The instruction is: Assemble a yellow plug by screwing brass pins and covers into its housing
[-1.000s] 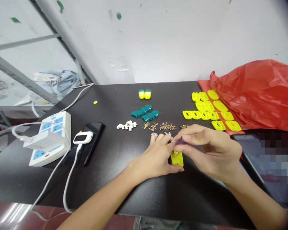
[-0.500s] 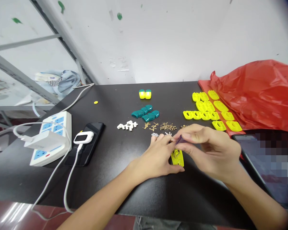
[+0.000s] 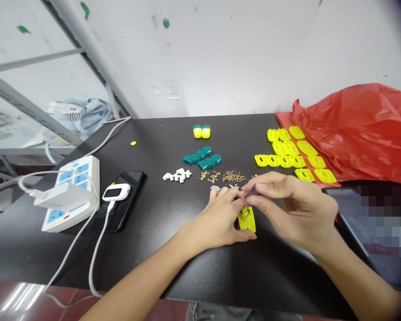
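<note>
My left hand (image 3: 220,218) lies low over the table, its thumb and fingers closed around a small yellow plastic casing (image 3: 249,223). Small metal parts sit inside the upper end of that casing. Just above it, my right hand (image 3: 294,205) pinches a small purple tool (image 3: 252,192) between thumb and index finger. The tool's tip is hidden, and I cannot tell whether it touches the metal parts. Beyond my left fingertips lie small silvery pieces (image 3: 215,188), brass-coloured pins (image 3: 234,177) and forked brass pieces (image 3: 203,175).
White plastic pieces (image 3: 177,175), teal covers (image 3: 210,161) and two yellow-and-teal assembled units (image 3: 202,131) lie farther back. Yellow casings (image 3: 280,160) stand right, by a red bag (image 3: 361,133). A power strip (image 3: 71,191), a phone (image 3: 133,196) and cables are left; a tablet-like screen (image 3: 364,232) is right.
The purple tool has tilted and turned slightly in my right fingers, and the right hand has shifted a little. My left hand and the casing stay nearly still.
</note>
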The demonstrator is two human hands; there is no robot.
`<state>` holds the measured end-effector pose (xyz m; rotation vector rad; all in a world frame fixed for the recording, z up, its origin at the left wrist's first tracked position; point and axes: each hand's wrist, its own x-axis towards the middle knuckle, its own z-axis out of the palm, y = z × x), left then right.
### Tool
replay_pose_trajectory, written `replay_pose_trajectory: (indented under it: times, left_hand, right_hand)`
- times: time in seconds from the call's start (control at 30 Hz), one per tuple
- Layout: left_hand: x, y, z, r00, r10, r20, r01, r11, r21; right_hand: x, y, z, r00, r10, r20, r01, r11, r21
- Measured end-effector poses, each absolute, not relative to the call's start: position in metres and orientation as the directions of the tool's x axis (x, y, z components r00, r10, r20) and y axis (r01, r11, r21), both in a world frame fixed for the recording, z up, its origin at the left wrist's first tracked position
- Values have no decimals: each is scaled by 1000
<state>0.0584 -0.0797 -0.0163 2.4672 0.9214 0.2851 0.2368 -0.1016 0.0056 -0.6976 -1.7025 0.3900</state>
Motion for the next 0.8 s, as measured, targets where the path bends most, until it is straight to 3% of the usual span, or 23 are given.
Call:
replay_pose_trajectory:
  times: [0.13, 0.37, 0.6, 0.8]
  left_hand:
    - [59, -80, -15, 754, 656, 18, 559, -656, 507]
    - [58, -79, -18, 764, 645, 35, 540, -667, 513]
    - [58, -79, -17, 750, 661, 23, 562, -656, 503]
    - [58, -79, -16, 762, 647, 22, 543, -657, 524]
  right_hand:
    - [237, -100, 8, -113, 621, 776, 260, 772, -580]
    - [239, -104, 1, -122, 684, 719, 220, 725, -653]
    - [238, -101, 4, -69, 656, 752, 261, 739, -621]
    - [240, -104, 2, -96, 711, 697, 232, 697, -679]
